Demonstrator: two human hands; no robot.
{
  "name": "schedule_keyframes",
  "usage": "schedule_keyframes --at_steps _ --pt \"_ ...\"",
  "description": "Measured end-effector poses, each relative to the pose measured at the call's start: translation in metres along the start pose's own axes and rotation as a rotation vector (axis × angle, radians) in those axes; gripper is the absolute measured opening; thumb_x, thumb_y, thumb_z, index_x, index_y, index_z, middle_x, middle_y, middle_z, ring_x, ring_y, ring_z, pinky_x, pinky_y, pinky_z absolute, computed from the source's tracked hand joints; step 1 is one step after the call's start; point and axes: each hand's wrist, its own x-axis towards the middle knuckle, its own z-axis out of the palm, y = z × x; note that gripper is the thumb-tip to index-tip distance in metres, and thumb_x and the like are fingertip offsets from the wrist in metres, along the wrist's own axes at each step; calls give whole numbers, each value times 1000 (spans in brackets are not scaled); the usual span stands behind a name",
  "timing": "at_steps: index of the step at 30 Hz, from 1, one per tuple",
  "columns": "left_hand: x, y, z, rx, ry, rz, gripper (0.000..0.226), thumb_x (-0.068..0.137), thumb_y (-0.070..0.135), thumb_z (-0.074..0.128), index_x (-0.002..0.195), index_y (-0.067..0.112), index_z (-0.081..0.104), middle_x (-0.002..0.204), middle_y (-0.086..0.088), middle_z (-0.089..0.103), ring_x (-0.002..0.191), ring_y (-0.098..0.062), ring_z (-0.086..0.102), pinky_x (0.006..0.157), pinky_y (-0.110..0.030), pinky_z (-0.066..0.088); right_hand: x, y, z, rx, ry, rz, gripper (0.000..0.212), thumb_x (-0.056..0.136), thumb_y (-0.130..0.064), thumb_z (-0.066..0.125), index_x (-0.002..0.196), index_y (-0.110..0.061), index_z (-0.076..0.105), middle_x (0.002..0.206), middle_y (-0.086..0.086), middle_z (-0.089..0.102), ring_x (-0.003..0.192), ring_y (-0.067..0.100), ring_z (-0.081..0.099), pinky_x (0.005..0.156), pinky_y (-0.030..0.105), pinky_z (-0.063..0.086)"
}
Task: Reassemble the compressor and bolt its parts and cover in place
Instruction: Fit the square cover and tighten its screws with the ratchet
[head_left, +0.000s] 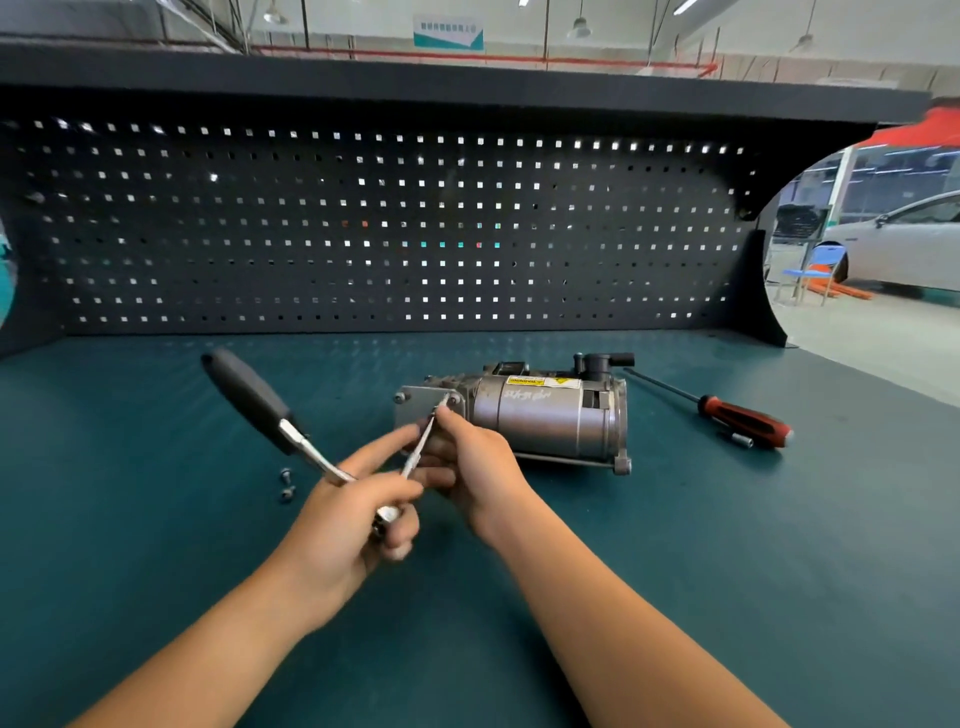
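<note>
At the one-o'clock corner of the cover, right hand pinches the extension, left hand grips the ratchet; if it tilts, I risk cross-threading.

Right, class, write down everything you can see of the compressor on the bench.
The compressor is a grey metal cylinder lying on its side on the green bench top. A yellow and white warning label sits on top, a black plastic fitting at its far right end, and a flat cover plate with corner bolts closes its left end. A thin rod runs along its near side. The right hand pinches an extension bar whose tip meets the plate.
</note>
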Motion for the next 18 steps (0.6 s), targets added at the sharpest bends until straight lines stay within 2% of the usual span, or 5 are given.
schedule_keyframes --at_steps 5,9,12,16,18 --pt "4 8 -8 -276 -4 -147 40 85 -3 32 117 9 54 72 -14 68 29 -3 26 27 -11 19 2 5 2 -95 29 -54 21 95 -25 52 78 -15 59 58 -2 53 51 11 41 55 24 33" --pt "7 5 -10 -277 -9 -169 40 86 -2 31 118 7 54 71 -12 68 29 -3 27 27 -11 19 2 4 -2 -99 38 -61 23 94 -26 54 75 -15 61 70 3 59 54 11 44 55 23 34" --pt "8 4 -9 -301 -5 -185 40 85 -2 32 116 7 55 70 -11 67 29 -3 27 27 -9 19 2 5 -2 -91 30 -60 22 94 -26 54 75 -15 61 70 2 62 52 10 47 55 23 35" --pt "7 3 -8 -438 -14 -229 46 69 1 41 113 6 55 69 -12 65 28 -3 29 25 -11 22 0 3 -4 -96 16 -70 25 95 -25 52 72 -17 57 45 -11 55 42 4 50 54 23 33" --pt "5 1 -6 -503 -11 -254 40 67 2 43 105 5 56 66 -11 63 28 -3 30 26 -11 22 0 3 -5 -107 19 -76 27 95 -26 53 69 -18 55 42 -12 54 40 2 51 54 22 34"
